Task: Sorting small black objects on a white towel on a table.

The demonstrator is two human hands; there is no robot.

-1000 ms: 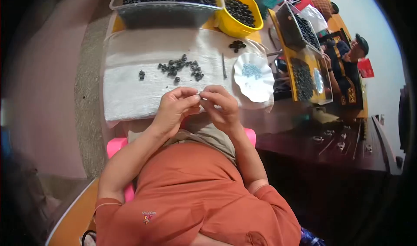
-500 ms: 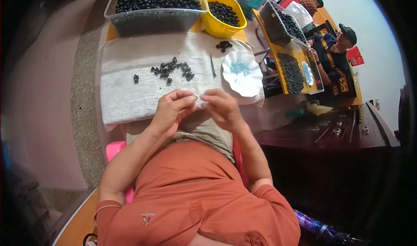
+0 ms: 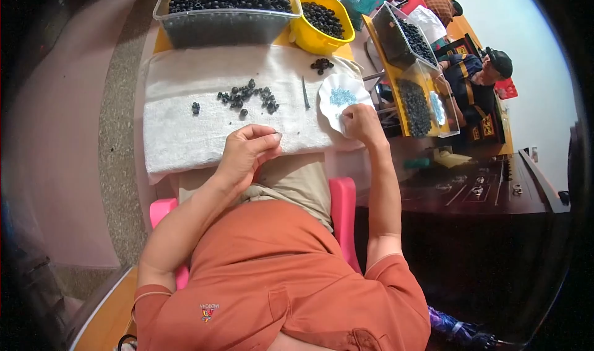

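My left hand (image 3: 250,148) is raised over the near edge of the white cloth (image 3: 179,137), thumb and forefinger pinched on a small dark piece (image 3: 278,135). Curled down at the near right rim of a white scalloped plate (image 3: 330,114) is my right hand (image 3: 363,125); what its fingertips hold, if anything, is hidden. Tiny light-blue bits (image 3: 342,96) lie on that plate. Left of it are dark, slim tweezers (image 3: 305,92). Small round black parts (image 3: 242,96) lie loosely grouped mid-cloth, with a small cluster (image 3: 196,108) to their left and a few black parts (image 3: 321,65) beyond the tweezers.
At the back stand a clear bin (image 3: 223,29) and a yellow basin (image 3: 317,40), both full of black parts. To the right, a co-worker (image 3: 473,82) sits at another table holding clear bins (image 3: 405,32). A dark wooden surface (image 3: 458,190) lies nearer on the right.
My right hand has moved away from my left, rightward to the plate's rim. My left hand has stayed almost in place, still pinched.
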